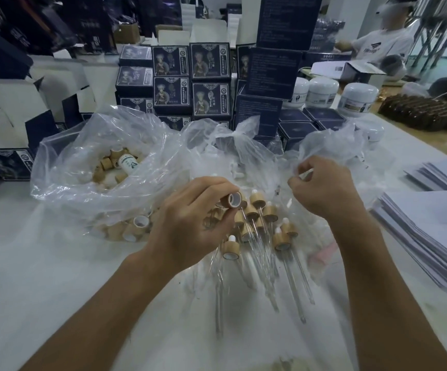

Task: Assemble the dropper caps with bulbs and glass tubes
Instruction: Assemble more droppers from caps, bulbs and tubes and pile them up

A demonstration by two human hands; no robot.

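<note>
Pinched tight in the left hand [190, 223] is a bamboo dropper cap [234, 200], thumb and fingertips curled round it, its white-lined open end turned up toward us, held just above the heap. Over on the right, the right hand [326, 188] has a narrow grip too, fingers curled on a thin clear glass tube [305, 173] poking out past the knuckles, right at the crumpled plastic bag [332, 145] there. Between and below both hands lies a pile of finished droppers [267, 226], bamboo collars with white bulbs, glass pipettes fanned across the white counter [43, 263]. To the left, an open clear bag of loose caps [104, 167] sits slumped. Dark printed boxes [190, 76] stack up behind, white jars [321, 92] beside them, paper sheets [431, 231] at the right edge.
</note>
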